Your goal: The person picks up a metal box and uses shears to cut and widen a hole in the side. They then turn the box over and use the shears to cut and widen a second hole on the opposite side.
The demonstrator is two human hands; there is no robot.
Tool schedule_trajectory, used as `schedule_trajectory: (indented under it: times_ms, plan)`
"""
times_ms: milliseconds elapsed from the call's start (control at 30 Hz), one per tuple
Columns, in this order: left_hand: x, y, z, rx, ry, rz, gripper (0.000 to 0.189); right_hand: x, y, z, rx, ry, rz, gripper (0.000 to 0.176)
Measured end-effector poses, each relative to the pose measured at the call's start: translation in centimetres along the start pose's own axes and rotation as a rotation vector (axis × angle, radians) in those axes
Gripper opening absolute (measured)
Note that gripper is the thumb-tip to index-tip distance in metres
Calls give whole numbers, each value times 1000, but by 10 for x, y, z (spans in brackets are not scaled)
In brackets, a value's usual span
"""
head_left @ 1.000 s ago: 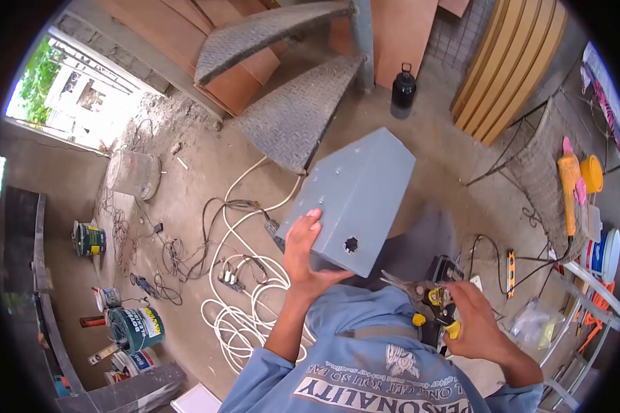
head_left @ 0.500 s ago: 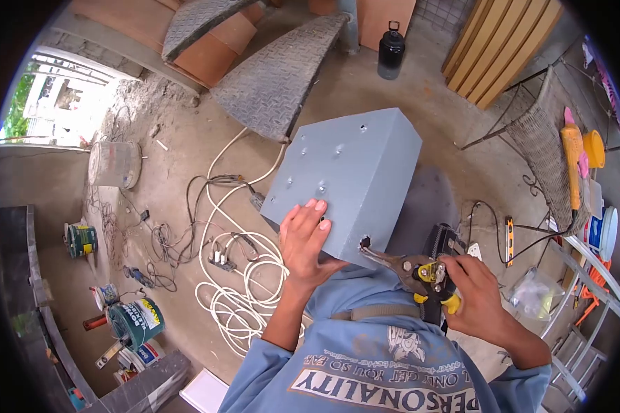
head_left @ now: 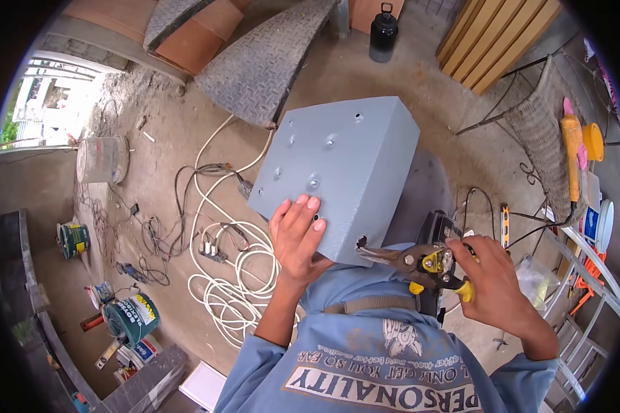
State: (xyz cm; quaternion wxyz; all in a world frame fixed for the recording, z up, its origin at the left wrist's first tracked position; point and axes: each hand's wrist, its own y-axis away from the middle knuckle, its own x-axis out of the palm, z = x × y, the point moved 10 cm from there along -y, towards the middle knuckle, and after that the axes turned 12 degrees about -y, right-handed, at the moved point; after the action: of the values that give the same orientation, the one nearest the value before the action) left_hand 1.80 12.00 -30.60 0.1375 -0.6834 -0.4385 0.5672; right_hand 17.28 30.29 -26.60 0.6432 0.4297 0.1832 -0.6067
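A grey metal box (head_left: 344, 165) with several small holes and raised dimples in its top face rests against my lap. My left hand (head_left: 298, 234) holds it at the near left corner, fingers laid over the top face and thumb at the near edge. Held in my right hand (head_left: 488, 279) are yellow-handled tin snips (head_left: 427, 265), with the fingers wrapped round the handles. Their jaw tips sit right at a ragged hole (head_left: 362, 241) near the box's near right corner.
White cable (head_left: 234, 296) lies coiled on the floor at left, by a power strip (head_left: 212, 253). Paint cans (head_left: 132, 318) stand farther left. A black bottle (head_left: 384, 34), a wicker chair (head_left: 541, 138) and a metal ladder (head_left: 585, 303) are beyond the box and at right.
My right hand has shifted slightly right, and the snips' handles look farther apart. The jaw tips stay at the hole. My left hand keeps its place on the box as the view shifts a little.
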Motion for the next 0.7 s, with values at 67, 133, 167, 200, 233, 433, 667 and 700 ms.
schedule_trajectory:
  times_ms: [67, 133, 167, 200, 233, 433, 667, 700]
  plan:
    - [1, 1, 1, -21, 41, -4, 73, -3, 0, 1, 2, 24, 34, 84]
    - [2, 3, 0, -5, 25, -18, 71, -4, 0, -1, 5, 12, 55, 85]
    - [2, 2, 0, -6, 27, -16, 71, -4, 0, -2, 5, 2, 74, 86]
    - [2, 2, -1, -4, 26, -25, 70, -5, -1, -3, 7, 1, 75, 86]
    - [1, 2, -1, -2, 24, -34, 69, -5, -1, -3, 1, -1, 81, 87]
    - [-1, 4, 0, 0, 29, -48, 68, -11, -6, 0, -25, 9, 91, 88]
    - [2, 7, -2, 18, 29, -27, 66, -13, -10, -2, -24, -7, 118, 88]
    - [2, 8, -3, 21, 32, -20, 65, -13, -10, -2, -24, -7, 121, 88]
